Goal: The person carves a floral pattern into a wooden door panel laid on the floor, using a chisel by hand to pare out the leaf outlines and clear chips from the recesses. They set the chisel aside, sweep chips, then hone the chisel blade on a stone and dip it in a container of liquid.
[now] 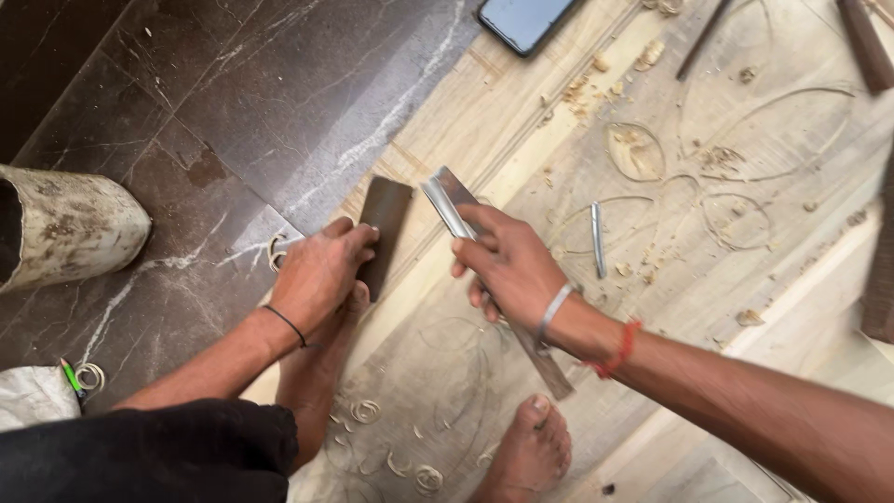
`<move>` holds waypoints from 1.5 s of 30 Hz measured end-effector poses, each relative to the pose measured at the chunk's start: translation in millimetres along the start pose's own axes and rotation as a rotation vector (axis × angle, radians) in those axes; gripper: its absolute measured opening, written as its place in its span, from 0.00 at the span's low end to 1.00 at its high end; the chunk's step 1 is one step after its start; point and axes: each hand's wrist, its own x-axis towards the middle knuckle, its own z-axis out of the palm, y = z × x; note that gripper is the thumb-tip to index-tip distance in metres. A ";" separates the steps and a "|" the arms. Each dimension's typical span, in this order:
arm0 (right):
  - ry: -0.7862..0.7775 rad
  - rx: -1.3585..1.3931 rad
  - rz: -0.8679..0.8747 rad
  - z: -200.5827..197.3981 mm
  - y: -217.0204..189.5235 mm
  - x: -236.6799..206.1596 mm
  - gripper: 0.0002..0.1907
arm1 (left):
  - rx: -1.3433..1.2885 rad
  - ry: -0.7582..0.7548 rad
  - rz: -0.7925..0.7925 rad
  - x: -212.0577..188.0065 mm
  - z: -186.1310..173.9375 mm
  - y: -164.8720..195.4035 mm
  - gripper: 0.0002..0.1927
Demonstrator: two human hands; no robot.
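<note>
Two bare hands work low over a pale carved wooden panel [745, 279] that lies on the dark marble floor [233, 102]. The left hand [321, 270] is closed over the lower end of a dark flat rectangular sharpening stone [384, 219], which rests at the panel's edge, just beside the left foot. The right hand [510, 265] is clenched around a long flat steel chisel [447, 203]; its bright blade points up and to the left, its tip just beside the stone's upper corner, though whether they touch cannot be told, and its dark shaft runs out below the wrist toward the right foot [531, 452]. A small round metal gouge [597, 239] lies on the panel near the right hand. Curled wood shavings [368, 412] lie scattered about the feet. A dark phone [523, 20] rests at the panel's top edge, well apart.
</note>
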 end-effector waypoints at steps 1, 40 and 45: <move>-0.002 -0.030 0.010 0.1 -2.9 2.9 0.28 | -0.007 0.004 -0.016 2.2 1.5 -6.1 0.12; 0.610 -0.156 -0.124 203.6 49.5 80.3 0.26 | -0.636 -0.033 0.319 -5.3 0.7 -106.9 0.21; 0.587 -0.142 -0.061 204.4 62.0 78.4 0.26 | -0.591 -0.060 0.356 -9.6 3.3 -114.3 0.24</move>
